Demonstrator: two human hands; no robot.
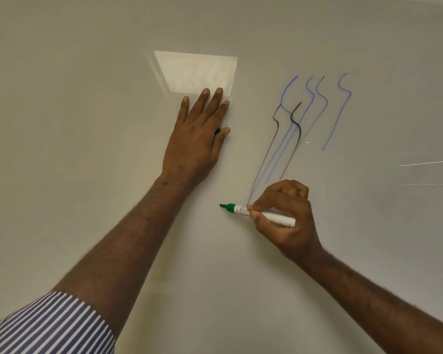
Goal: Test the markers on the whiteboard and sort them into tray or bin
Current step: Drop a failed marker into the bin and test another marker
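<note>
Head view: the green marker (256, 213) is pinched in the right hand (287, 215), tip pointing left at the whiteboard (87, 123). Left hand (197, 134) presses flat, fingers straight, with a green cap (217, 131) tucked beneath it.

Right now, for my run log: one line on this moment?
right hand: grips green marker, uncapped | left hand: flat on whiteboard, green cap under fingers | no green line

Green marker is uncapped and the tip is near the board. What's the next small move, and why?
Probably drag the green marker in the right hand across bare whiteboard left of the strokes. Those are blue and dark only, no green shows, and the left hand pins the green cap.
</note>
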